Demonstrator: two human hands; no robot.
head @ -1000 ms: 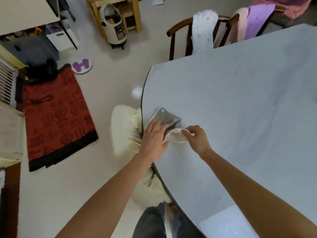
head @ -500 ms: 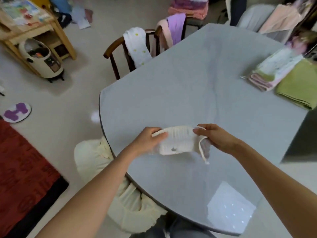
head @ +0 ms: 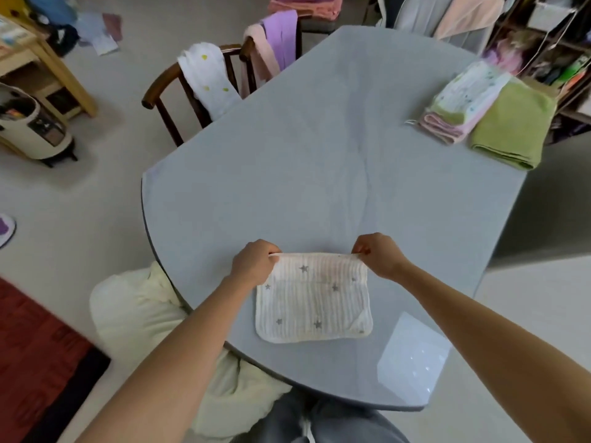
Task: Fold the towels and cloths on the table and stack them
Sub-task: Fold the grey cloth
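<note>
The small cloth (head: 315,298), bunched between the hands half a second ago, now lies spread flat near the table (head: 319,155) edge (stars up), left hand (head: 254,262) and right hand (head: 377,254) pinching its far corners, ready for folding.

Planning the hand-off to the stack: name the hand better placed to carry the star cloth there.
Right, probably. The right hand pinches the star cloth on the side toward the folded stack; the left hand holds the far corner.

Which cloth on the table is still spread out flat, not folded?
The white star cloth, pinched by both hands at its far corners. The green towel and pastel stack are folded.
</note>
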